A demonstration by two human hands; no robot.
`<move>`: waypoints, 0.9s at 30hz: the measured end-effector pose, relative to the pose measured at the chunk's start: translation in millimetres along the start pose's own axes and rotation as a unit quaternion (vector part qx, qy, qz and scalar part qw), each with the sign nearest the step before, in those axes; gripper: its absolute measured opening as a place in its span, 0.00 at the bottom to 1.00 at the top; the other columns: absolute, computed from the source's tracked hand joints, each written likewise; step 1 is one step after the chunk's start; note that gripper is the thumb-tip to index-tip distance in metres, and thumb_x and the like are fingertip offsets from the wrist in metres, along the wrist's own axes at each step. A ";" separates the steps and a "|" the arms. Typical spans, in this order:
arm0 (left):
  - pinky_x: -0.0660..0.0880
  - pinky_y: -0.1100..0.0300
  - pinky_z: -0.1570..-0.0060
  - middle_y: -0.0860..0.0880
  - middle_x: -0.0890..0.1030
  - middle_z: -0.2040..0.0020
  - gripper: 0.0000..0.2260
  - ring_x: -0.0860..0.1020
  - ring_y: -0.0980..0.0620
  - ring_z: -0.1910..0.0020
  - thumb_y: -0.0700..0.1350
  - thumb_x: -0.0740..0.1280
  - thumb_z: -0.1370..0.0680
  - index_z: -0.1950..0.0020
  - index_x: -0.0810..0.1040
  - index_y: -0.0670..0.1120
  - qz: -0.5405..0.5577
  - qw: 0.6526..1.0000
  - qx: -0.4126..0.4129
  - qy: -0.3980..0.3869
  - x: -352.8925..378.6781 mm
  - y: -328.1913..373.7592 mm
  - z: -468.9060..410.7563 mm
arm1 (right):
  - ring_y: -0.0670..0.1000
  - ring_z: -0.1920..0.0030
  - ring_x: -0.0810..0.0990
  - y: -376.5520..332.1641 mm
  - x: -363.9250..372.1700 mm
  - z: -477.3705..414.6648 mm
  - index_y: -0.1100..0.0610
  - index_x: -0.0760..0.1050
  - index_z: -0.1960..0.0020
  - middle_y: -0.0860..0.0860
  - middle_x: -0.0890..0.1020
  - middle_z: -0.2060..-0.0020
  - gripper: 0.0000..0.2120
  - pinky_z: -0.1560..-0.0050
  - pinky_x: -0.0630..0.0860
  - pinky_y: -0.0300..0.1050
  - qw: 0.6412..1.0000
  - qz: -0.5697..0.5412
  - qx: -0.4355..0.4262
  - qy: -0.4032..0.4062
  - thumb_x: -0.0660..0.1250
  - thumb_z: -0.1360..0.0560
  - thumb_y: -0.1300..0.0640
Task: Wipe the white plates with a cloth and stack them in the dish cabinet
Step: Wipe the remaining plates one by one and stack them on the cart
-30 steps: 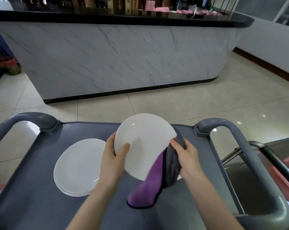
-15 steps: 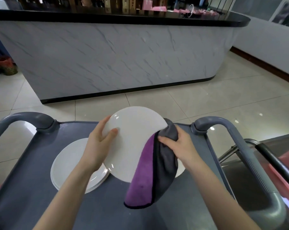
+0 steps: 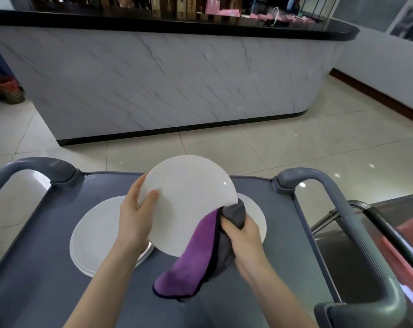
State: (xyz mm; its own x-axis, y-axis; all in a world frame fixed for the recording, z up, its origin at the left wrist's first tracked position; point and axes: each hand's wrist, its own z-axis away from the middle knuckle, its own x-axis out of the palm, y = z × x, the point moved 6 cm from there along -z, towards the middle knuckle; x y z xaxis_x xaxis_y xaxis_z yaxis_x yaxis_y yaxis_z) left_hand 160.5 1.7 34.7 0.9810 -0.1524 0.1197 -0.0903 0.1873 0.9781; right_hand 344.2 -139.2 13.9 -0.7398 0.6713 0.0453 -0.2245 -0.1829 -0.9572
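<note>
- The left hand (image 3: pixel 134 218) holds 1 white plate (image 3: pixel 189 197) tilted up above the cart. Its fingers curl behind the left rim and the thumb lies flat on the plate's face.
- The right hand (image 3: pixel 244 235) is bunched round a cloth (image 3: pixel 191 256), purple on 1 side and grey on the other, and presses it against the lower right edge of the held plate. The loose purple end hangs down to the cart tray (image 3: pixel 35 280).
- A stack of white plates (image 3: pixel 94 235) lies flat on the left part of the grey tray, partly under the held plate. It looks like 2 or 3 plates, but the rims sit too close together to count surely.
- A lone plate (image 3: pixel 255 209), also white, lies flat on the tray to the right, mostly hidden behind the held plate and the right hand.
- The cart has 2 curved grey handles at its far corners: the left handle (image 3: pixel 35 165) and the right handle (image 3: pixel 319 181).
- Beyond the cart a marble counter (image 3: pixel 165 79) with a black top stands on the pale tiled floor (image 3: pixel 295 150). Pink items (image 3: pixel 224 11) sit along the top.
- A red-lined basket (image 3: pixel 9 89) stands at the far left, beside the counter.
</note>
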 end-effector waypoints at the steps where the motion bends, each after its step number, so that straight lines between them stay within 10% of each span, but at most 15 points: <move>1: 0.80 0.52 0.51 0.59 0.84 0.49 0.15 0.82 0.53 0.50 0.42 0.66 0.18 0.42 0.78 0.64 -0.005 1.000 0.003 -0.018 0.5 1.7 -0.5 | 0.47 0.51 0.85 -6.4 -2.5 -5.7 0.52 0.80 0.45 0.48 0.87 0.54 0.10 0.48 0.81 0.47 1.000 0.024 -0.011 0.002 0.70 0.25 0.62; 8: 0.79 0.63 0.55 0.60 0.85 0.47 0.16 0.84 0.58 0.50 0.42 0.66 0.18 0.41 0.80 0.64 -0.134 0.967 0.059 -0.209 27.0 29.3 0.0 | 0.41 0.51 0.83 -82.9 -3.3 -43.8 0.42 0.78 0.49 0.41 0.86 0.55 0.13 0.48 0.78 0.38 0.970 0.181 -0.106 -0.124 0.72 0.26 0.59; 19: 0.79 0.63 0.60 0.62 0.85 0.51 0.15 0.82 0.62 0.57 0.41 0.67 0.18 0.42 0.80 0.62 -0.005 0.997 0.023 -0.067 11.0 11.5 1.2 | 0.49 0.49 0.85 -5.2 -13.6 -0.4 0.51 0.79 0.42 0.48 0.87 0.52 0.11 0.45 0.80 0.50 1.000 -0.026 0.005 0.004 0.70 0.24 0.60; 27: 0.79 0.64 0.47 0.62 0.83 0.42 0.13 0.82 0.61 0.45 0.44 0.67 0.18 0.36 0.79 0.59 -0.259 0.898 0.056 -0.353 46.0 26.8 -1.7 | 0.46 0.48 0.84 -58.0 -13.0 -29.4 0.48 0.81 0.47 0.46 0.86 0.52 0.12 0.46 0.78 0.46 0.960 0.218 -0.068 -0.164 0.73 0.29 0.54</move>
State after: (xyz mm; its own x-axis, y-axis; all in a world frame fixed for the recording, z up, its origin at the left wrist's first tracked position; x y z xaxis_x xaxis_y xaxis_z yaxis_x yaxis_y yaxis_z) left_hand 203.5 1.4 66.2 0.5479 -0.7746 -0.3159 0.2905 -0.1779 0.9402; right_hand 385.5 -116.3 60.5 -0.9097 0.2859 -0.3012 0.2196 -0.2845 -0.9332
